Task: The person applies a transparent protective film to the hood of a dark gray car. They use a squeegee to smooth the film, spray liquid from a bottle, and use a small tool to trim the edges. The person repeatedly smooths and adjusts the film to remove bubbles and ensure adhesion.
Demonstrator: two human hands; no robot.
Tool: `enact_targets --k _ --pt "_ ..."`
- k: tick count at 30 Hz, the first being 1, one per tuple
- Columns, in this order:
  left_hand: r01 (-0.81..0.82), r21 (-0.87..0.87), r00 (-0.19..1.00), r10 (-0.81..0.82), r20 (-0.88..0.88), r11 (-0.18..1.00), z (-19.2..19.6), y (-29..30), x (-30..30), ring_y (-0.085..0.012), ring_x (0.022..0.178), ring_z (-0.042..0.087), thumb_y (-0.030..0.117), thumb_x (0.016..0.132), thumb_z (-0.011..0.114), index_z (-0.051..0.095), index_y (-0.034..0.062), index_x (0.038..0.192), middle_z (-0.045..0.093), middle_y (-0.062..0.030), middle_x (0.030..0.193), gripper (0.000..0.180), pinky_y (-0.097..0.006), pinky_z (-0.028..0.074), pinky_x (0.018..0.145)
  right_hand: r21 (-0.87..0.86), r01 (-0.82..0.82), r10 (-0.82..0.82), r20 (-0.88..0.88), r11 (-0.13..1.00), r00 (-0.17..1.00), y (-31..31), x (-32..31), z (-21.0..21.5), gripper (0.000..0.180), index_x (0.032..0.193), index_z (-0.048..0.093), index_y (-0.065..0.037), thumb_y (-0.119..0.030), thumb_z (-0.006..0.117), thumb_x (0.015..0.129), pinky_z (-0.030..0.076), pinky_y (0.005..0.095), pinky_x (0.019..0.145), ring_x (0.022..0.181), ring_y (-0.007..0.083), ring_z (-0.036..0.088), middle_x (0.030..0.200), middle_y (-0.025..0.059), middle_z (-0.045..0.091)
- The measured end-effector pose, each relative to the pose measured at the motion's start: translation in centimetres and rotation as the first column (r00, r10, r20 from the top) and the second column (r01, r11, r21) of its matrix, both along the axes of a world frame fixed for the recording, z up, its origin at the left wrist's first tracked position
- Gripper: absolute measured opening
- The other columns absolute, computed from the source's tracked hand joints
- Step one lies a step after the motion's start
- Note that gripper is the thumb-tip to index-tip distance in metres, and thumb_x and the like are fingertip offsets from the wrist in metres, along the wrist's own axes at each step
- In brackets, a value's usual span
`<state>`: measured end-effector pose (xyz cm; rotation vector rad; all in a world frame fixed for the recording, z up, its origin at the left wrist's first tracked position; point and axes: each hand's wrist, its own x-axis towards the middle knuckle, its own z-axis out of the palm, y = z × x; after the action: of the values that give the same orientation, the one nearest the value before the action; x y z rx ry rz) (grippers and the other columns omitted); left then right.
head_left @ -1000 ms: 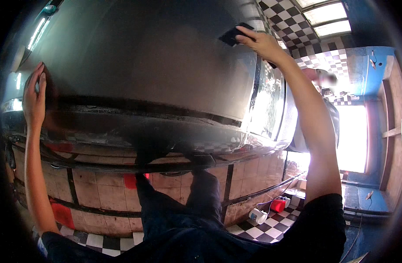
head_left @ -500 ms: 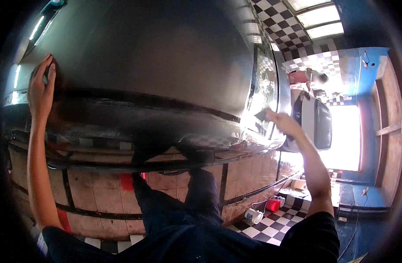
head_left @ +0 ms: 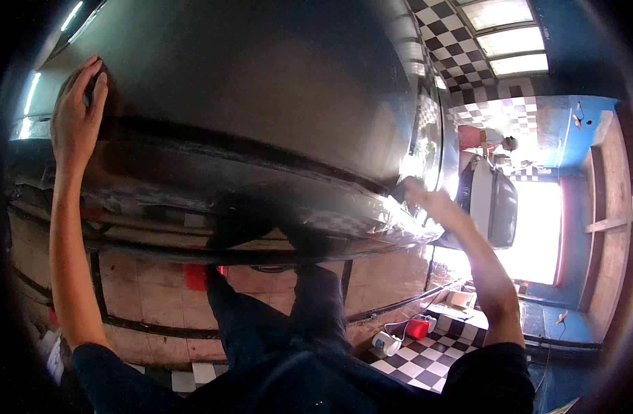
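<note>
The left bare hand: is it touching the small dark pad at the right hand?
Apart. The head view shows a broad dark car panel between the left bare hand and the small dark pad.

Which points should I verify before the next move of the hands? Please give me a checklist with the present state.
1. Left hand resting on dark car panel: ok.
2. Right hand holding dark pad: ok.
3. Pad's underside clean: cannot tell, hidden.
4. White container and red container away from both hands: ok, on checkered floor.
5. Other person away from the hands: ok, in the background.
</note>
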<state>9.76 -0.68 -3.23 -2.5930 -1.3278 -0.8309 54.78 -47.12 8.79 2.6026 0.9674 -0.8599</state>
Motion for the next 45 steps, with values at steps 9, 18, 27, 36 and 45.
enact_targets --k 9,18,27,36,45 --pt "-0.008 0.014 1.0 0.008 -0.024 1.0 0.4 -0.4 0.0 -0.0232 0.128 0.048 0.035 0.101 0.045 0.056 0.0118 0.13 0.053 -0.0048 0.137 0.039 -0.038 0.039 0.108 0.238 0.356 -0.327 -0.153 0.903 0.932 -0.6 6.0 3.6 0.057 0.136 0.053 -0.014 -0.047 0.06 0.091 0.045 0.028 0.053 0.057 0.0088 0.051 0.071 -0.0017 0.055" --pt "-0.025 0.009 0.999 0.025 -0.038 1.0 1.6 -1.5 0.2 -0.0214 0.126 0.05 0.029 0.099 0.048 0.058 0.0109 0.126 0.055 -0.0029 0.134 0.034 -0.039 0.04 0.108 0.473 -0.043 0.077 -0.052 0.88 0.996 29.9 9.8 7.9 0.052 0.128 0.057 -0.01 -0.05 0.052 0.095 0.041 0.0243 0.038 0.043 0.0083 0.048 0.059 -0.0017 0.05" --pt "0.033 -0.004 0.999 -0.033 -0.031 0.999 2.0 -1.7 0.0 -0.0225 0.125 0.05 0.029 0.099 0.047 0.059 0.0099 0.124 0.056 -0.0035 0.132 0.034 -0.039 0.042 0.106 0.424 -0.157 0.21 -0.08 0.892 0.974 34.7 2.9 3.4 0.055 0.128 0.051 -0.006 -0.052 0.044 0.098 0.046 0.0297 0.037 0.045 0.0142 0.056 0.058 0.0056 0.053" --pt "0.004 0.004 0.997 -0.004 0.076 1.0 2.5 -2.7 1.9 -0.023 0.123 0.052 0.03 0.098 0.049 0.06 0.007 0.121 0.057 -0.0057 0.131 0.035 -0.04 0.044 0.103 -0.102 -0.243 0.211 -0.258 0.965 0.943 15.5 -11.5 6.4 0.057 0.145 0.04 -0.014 -0.049 0.042 0.099 0.051 0.0344 0.076 0.068 0.0184 0.063 0.111 0.0159 0.064" --pt "0.011 0.045 0.995 -0.016 0.097 0.999 2.3 -2.6 1.6 -0.0253 0.122 0.053 0.026 0.097 0.051 0.06 0.0059 0.121 0.057 -0.0067 0.131 0.033 -0.039 0.044 0.102 0.276 0.098 -0.023 -0.264 0.956 0.964 29.1 -1.6 9.3 0.049 0.097 0.059 -0.002 -0.05 0.048 0.096 0.046 0.0265 0.039 0.046 0.0119 0.055 0.063 0.0043 0.057"
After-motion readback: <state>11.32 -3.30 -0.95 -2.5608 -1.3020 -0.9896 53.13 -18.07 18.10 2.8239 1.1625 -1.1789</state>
